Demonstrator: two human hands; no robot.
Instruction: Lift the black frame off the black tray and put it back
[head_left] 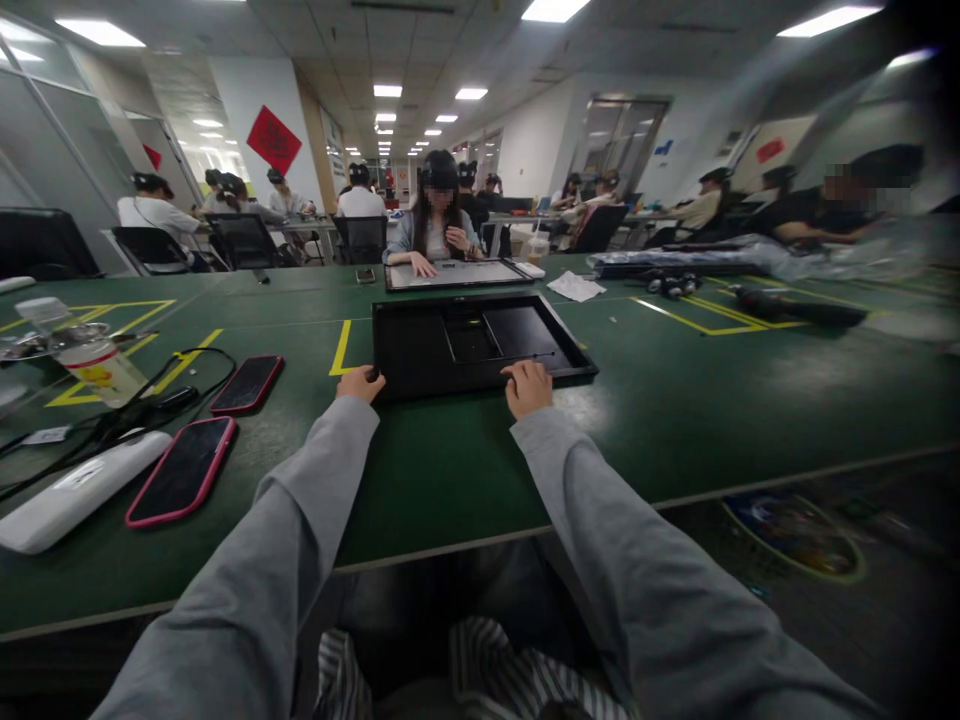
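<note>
A shallow black rectangular casing [409, 350] with a raised rim lies flat on the green table in front of me. Inside it are a squarish framed section and a thin dark strip near the front. My left hand [361, 384] grips its near left corner, thumb at the rim. My right hand [529, 388] has its fingers curled over the near edge, right of the middle. The undersides of both hands' grips are hidden.
On my left lie two red-edged phones [182, 473] [248, 384], a white elongated device [82, 490], black cables and a bottle [101, 360]. Across the table a person [435, 225] handles a flat panel [457, 275]. Crumpled tissue [576, 286] and plastic-wrapped parts [682, 258] lie right.
</note>
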